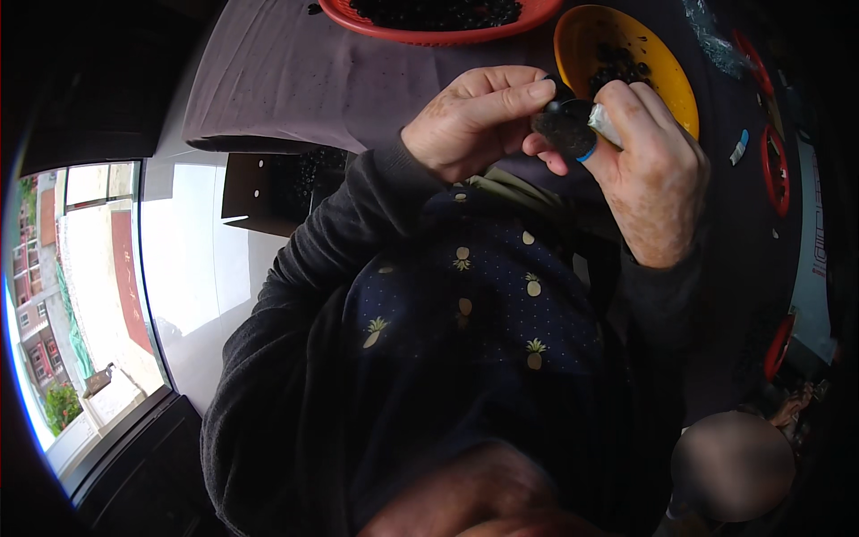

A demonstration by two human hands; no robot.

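Observation:
My left hand [479, 116] is closed in a pinch, thumb on top, on a small black piece [557, 88] whose kind I cannot make out. My right hand [658, 170] is closed around a white-wrapped handle [605, 125], its outline partly hidden by the fingers. Between the hands is a dark, flat, rounded part [565, 130], with a bit of blue at its lower edge; which hand bears it is unclear. Just beyond the right hand stands a yellow bowl [573, 40] with small black pieces [617, 63] in it.
A red basket [420, 37] of black pieces sits at the far edge of the purple-grey tablecloth [277, 80]. Below the table's left edge is a cardboard box [246, 192] with black bits. Red containers [775, 170] line the right side; another person [792, 407] is at lower right.

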